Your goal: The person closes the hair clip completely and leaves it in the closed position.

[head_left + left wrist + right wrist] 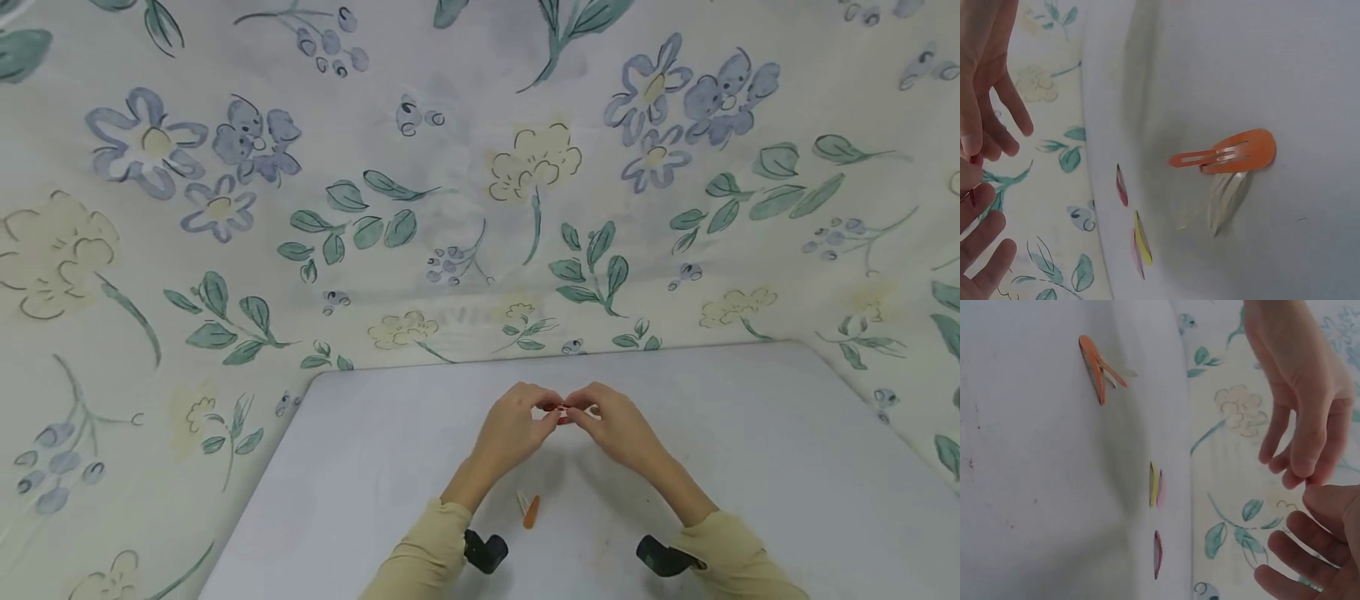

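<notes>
Between the fingertips of both hands is a small red hair clip [972, 197], mostly covered by the fingers. My left hand [513, 425] pinches it from one side with thumb and forefinger, my right hand [611, 421] from the other. In the right wrist view the right hand's [1319, 550] other fingers are spread. Nearer my body lies an orange snap hair clip [1260, 150], its inner tongue lifted from the frame. A whitish hair clip [1225, 200] lies partly under it.
Toward the table's far edge lie a yellow clip [1154, 484], a pink clip [1160, 490] and a dark red clip [1158, 555]. The white table [360, 450] is surrounded by flower-patterned cloth [465, 208]. A dark wrist camera [487, 552] sits at each sleeve.
</notes>
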Action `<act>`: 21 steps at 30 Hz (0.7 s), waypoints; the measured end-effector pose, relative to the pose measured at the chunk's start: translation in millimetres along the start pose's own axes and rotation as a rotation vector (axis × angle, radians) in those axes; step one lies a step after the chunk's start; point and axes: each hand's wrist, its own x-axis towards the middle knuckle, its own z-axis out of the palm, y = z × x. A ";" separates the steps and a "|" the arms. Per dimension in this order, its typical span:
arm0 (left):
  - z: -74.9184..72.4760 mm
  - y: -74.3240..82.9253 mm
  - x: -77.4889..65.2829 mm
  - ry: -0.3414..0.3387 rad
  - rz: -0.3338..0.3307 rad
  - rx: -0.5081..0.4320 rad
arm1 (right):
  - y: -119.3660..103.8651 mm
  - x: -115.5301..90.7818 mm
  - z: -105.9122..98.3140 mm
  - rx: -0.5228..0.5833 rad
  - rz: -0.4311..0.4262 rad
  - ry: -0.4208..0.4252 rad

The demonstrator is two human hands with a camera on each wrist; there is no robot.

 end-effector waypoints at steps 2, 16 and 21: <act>0.7 -0.3 5.7 -0.009 0.003 0.016 | 1.7 1.8 -3.6 -0.019 0.000 0.010; 8.3 -9.8 20.0 -0.143 -0.141 0.046 | 16.9 16.5 -7.5 -0.196 0.102 -0.065; 16.0 -13.7 22.2 -0.216 -0.171 0.105 | 24.6 19.6 0.0 -0.277 0.087 -0.106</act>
